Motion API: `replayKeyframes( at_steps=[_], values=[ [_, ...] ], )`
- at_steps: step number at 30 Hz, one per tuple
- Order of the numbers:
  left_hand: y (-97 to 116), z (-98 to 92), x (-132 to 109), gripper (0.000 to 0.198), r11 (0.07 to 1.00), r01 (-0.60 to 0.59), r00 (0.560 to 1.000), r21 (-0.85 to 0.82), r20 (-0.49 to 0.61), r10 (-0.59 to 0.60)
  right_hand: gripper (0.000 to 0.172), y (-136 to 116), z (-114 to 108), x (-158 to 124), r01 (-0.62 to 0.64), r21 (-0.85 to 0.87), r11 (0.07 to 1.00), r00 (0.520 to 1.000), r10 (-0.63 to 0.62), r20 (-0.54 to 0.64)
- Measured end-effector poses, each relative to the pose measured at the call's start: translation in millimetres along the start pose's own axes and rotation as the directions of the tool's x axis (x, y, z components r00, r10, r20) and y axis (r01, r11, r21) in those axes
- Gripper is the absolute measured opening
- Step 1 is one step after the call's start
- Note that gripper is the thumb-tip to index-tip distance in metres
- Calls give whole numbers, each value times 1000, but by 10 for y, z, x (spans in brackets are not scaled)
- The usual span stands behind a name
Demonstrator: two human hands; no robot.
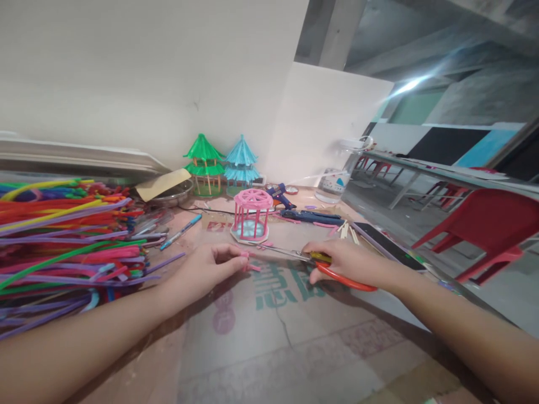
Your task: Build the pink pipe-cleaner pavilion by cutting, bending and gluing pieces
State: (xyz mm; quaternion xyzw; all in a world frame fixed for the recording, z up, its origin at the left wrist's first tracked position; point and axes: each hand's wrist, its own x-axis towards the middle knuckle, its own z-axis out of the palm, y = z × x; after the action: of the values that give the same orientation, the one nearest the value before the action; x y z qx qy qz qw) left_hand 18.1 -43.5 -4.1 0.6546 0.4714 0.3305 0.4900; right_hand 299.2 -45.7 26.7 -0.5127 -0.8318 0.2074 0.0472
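Between the thumb and fingers of my left hand [213, 266] are short pink pipe cleaner pieces [254, 268], pinched just in front of a small pink pavilion frame [253, 216]. That frame stands upright on a pale base, with thin pink posts and a spoked ring on top. My right hand [343, 261] is wrapped round the orange handles of a pair of scissors [295, 253]. The blades point left toward the pink pieces, and how far they are parted I cannot tell. Pink scraps lie near the frame's base.
Colourful pipe cleaners [71, 241] pile up at left, beside a blue pen [181, 231]. Behind stand a green pavilion [204, 163], a blue pavilion [242, 163] and a glue gun [281, 196]. A phone [387, 246] and a plastic jug [332, 182] are at right, with a red chair [484, 224] beyond.
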Motion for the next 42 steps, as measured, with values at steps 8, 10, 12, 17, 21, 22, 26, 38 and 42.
replayKeyframes(
  at_steps=[8,10,12,17,21,22,26,38,42],
  values=[
    [-1,-3,24,29,998,4,999,-64,-52,-7,32,249,-121,-70,67,-171,983,997,-58,55],
    [-24,-6,31,30,997,-18,999,-75,-46,14,36,277,-197,-95,98,-183,978,993,-83,88],
    [-53,-13,39,31,996,-44,998,-73,-41,41,36,241,-276,-98,133,-216,967,988,-111,109],
    [-73,-18,49,38,996,-18,999,-87,-34,15,21,-159,-233,89,269,-246,931,949,-299,-95],
    [-46,-9,56,42,988,-26,999,-152,-38,21,20,-499,15,386,310,-402,862,892,-410,-189],
    [-39,-9,57,43,987,-12,999,-162,-33,6,20,-546,68,456,294,-433,852,898,-402,-180],
    [-27,-14,55,39,993,19,999,-120,-34,-24,15,-592,202,639,275,-388,880,923,-355,-149],
    [-50,-24,46,28,997,-37,999,-73,-34,34,18,-482,362,708,355,-312,881,868,-435,-240],
    [9,-15,41,25,995,-26,999,-99,-29,23,14,-495,412,736,324,-237,916,882,-383,-275]
  ],
)
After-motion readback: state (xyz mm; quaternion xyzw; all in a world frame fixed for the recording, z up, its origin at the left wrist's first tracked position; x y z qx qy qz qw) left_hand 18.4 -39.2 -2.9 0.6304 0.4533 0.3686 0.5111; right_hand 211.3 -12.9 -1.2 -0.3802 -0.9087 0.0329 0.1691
